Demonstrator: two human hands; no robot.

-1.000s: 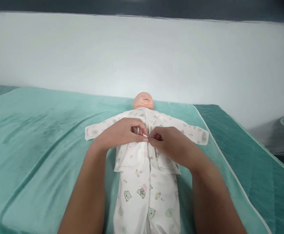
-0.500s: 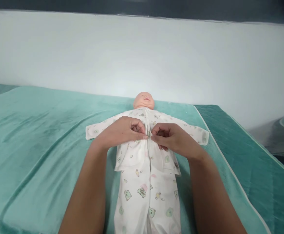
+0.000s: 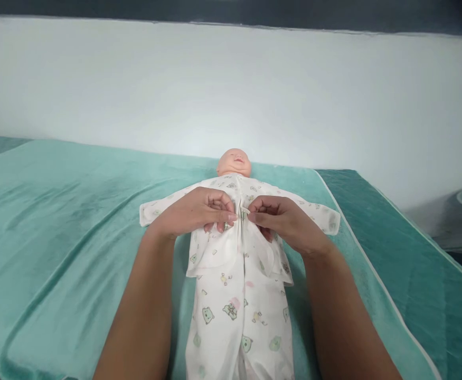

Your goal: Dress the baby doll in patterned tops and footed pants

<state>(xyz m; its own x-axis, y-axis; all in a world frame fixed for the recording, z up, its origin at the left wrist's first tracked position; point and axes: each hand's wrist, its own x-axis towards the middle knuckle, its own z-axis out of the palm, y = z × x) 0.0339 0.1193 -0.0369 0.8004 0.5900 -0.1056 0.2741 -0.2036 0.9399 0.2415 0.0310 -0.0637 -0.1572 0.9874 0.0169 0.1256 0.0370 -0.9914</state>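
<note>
A baby doll (image 3: 234, 162) lies on its back, head away from me and arms spread. It wears a white printed baby shirt (image 3: 210, 253) over matching trousers (image 3: 262, 327). My left hand (image 3: 203, 211) is closed, thumb and forefinger pinching one front edge of the shirt at the chest. Across a narrow gap, my right hand (image 3: 280, 219) pinches the opposite front edge in the same way. Between my fingertips the edges stand slightly raised and apart. Any fastener there is too small to make out.
A green plush blanket (image 3: 76, 221) with a few creases covers the surface under the doll. To the right, darker green quilted bedding (image 3: 408, 253) shows beyond its pale edge. A white wall (image 3: 231, 84) rises behind the doll's head.
Both hands have moved slightly up and apart, and the shirt's front edges are spread a little wider between my fingertips. The doll lies as before.
</note>
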